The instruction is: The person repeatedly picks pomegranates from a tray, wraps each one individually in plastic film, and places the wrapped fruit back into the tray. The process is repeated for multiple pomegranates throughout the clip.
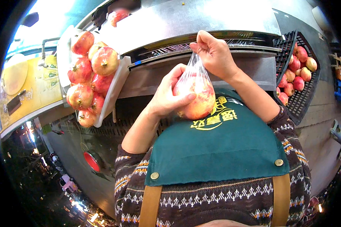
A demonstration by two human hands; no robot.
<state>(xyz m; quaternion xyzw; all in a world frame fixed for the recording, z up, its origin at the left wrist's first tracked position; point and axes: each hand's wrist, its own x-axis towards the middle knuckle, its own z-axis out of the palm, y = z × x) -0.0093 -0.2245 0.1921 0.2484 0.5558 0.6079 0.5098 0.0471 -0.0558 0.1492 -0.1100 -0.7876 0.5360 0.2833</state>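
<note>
A red and yellow pomegranate (199, 103) hangs in front of my apron inside clear plastic film (197, 66). My left hand (170, 95) cups the fruit from its left side, thumb laid across the front. Above it, my right hand (214, 54) pinches the gathered upper end of the film between thumb and curled fingers. The film is drawn tight into a narrow neck between the two hands. Part of the fruit is hidden behind my left hand. Just beneath it is the dark green apron (216, 153), which bears yellow writing.
Several glossy pomegranates (81, 69) are piled in a white tray (113, 93) at left. A stainless steel counter (216, 17) lies ahead, with a slotted recess (170, 51) along its near side. At right, a black plastic crate (298, 99) holds more pomegranates (298, 83). A red-lined basin (91, 161) stands low at left.
</note>
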